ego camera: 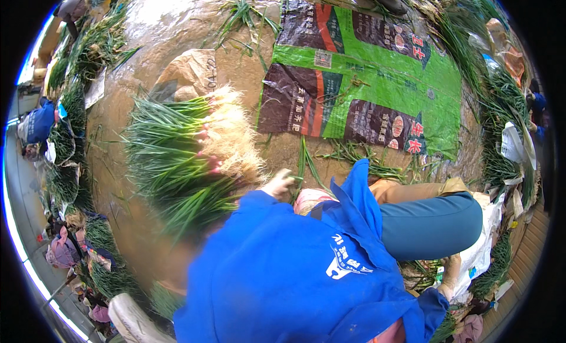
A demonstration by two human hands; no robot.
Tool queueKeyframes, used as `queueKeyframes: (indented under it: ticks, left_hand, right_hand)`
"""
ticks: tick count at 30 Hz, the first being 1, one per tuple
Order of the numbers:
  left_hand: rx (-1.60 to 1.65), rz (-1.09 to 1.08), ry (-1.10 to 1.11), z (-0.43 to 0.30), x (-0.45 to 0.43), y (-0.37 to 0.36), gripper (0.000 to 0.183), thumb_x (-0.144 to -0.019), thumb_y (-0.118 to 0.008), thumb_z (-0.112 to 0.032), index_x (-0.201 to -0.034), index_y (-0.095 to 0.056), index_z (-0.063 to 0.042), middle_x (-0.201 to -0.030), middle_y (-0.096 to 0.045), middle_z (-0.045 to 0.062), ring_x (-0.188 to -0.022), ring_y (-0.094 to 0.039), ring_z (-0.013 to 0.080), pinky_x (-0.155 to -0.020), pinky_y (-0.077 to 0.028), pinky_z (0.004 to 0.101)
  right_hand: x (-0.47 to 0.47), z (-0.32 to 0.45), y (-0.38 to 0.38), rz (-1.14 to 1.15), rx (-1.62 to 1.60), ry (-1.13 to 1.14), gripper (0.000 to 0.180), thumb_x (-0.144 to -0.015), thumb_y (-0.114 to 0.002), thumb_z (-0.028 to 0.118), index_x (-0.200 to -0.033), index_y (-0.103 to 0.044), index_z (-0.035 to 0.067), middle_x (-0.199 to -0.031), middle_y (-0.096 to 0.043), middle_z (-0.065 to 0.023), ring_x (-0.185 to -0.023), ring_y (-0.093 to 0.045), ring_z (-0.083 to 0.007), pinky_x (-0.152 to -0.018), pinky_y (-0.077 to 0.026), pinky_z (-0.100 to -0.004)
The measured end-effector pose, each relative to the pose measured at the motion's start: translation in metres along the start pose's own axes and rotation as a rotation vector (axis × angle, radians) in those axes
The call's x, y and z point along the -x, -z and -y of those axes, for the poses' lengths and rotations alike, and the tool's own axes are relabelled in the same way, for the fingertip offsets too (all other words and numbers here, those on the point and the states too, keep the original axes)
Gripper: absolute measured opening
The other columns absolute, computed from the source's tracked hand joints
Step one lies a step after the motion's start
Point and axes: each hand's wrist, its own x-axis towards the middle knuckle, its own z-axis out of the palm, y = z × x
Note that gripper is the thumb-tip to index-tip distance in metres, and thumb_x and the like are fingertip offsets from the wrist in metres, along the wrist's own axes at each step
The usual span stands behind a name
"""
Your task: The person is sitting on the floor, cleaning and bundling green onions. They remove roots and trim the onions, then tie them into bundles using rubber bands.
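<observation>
At the centre, my right hand (279,183) is beside the lower end of a pile of green onions (177,152), a thin green stalk at its fingers. The pile lies on the wet floor, leaves to the left, pale hairy roots (232,135) to the right. My left hand (449,276) is low on the right, near a white plastic sack (486,241) and loose onion greens; its fingers are partly hidden by the blue sleeve, and I cannot tell whether it holds anything.
A green and brown printed woven sack (389,86) lies flat ahead. A tan sack piece (190,73) touches the pile's far side. Loose leaves (245,15) are scattered about. Bundles of onions line both sides, with a person in blue (37,124) at the left and other people beyond.
</observation>
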Motion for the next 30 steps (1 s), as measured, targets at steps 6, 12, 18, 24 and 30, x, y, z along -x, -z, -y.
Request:
queueKeyframes:
  ticks: [6, 12, 18, 24, 30]
  left_hand:
    - [-0.067, -0.422, 0.017, -0.003, 0.009, 0.066, 0.031, -0.091, -0.054, -0.032, -0.115, -0.056, -0.012, -0.106, -0.062, 0.007, -0.106, -0.055, 0.0256, -0.086, -0.043, 0.0462]
    - [-0.226, -0.004, 0.237, -0.098, 0.029, 0.001, 0.038, -0.087, -0.058, -0.034, -0.117, -0.061, -0.010, -0.111, -0.062, 0.010, -0.098, -0.057, 0.0219, -0.081, -0.045, 0.0342]
    - [-0.615, -0.410, -0.679, -0.235, 0.023, 0.105, 0.030, -0.090, -0.054, -0.024, -0.116, -0.061, -0.010, -0.107, -0.064, 0.004, -0.098, -0.057, 0.0235, -0.084, -0.045, 0.0382]
    - [-1.616, -0.917, 0.136, -0.186, 0.086, 0.174, 0.042, -0.094, -0.034, -0.050, -0.132, -0.045, -0.035, -0.143, -0.035, -0.005, -0.139, -0.017, 0.0354, -0.100, -0.010, 0.0757]
    - [-0.904, -1.357, -0.147, -0.092, 0.053, 0.181, 0.048, -0.093, -0.036, -0.053, -0.136, -0.040, -0.033, -0.146, -0.030, -0.003, -0.141, -0.012, 0.0330, -0.101, -0.009, 0.0741]
  right_hand:
    - [-0.006, -0.001, -0.006, -0.051, 0.018, -0.012, 0.013, -0.096, -0.051, 0.023, -0.100, -0.055, 0.011, -0.074, -0.052, 0.0039, -0.059, -0.052, -0.0081, -0.050, -0.043, -0.0218]
    - [0.002, -0.015, -0.017, -0.079, -0.008, -0.039, 0.013, -0.096, -0.051, 0.023, -0.099, -0.054, 0.011, -0.074, -0.052, 0.0032, -0.060, -0.054, -0.0090, -0.051, -0.045, -0.0221]
    - [0.008, -0.033, -0.014, -0.127, 0.035, -0.095, 0.011, -0.095, -0.049, 0.020, -0.098, -0.053, 0.010, -0.075, -0.056, -0.0003, -0.064, -0.059, -0.0116, -0.055, -0.050, -0.0236]
    - [0.006, -0.070, 0.005, -0.040, 0.027, -0.025, 0.014, -0.096, -0.048, 0.022, -0.101, -0.058, 0.013, -0.074, -0.058, 0.0032, -0.057, -0.056, -0.0067, -0.048, -0.048, -0.0212]
    - [0.021, -0.037, -0.015, -0.045, -0.006, -0.117, 0.021, -0.096, -0.048, 0.022, -0.111, -0.057, 0.011, -0.089, -0.061, -0.0012, -0.076, -0.060, -0.0131, -0.065, -0.052, -0.0258]
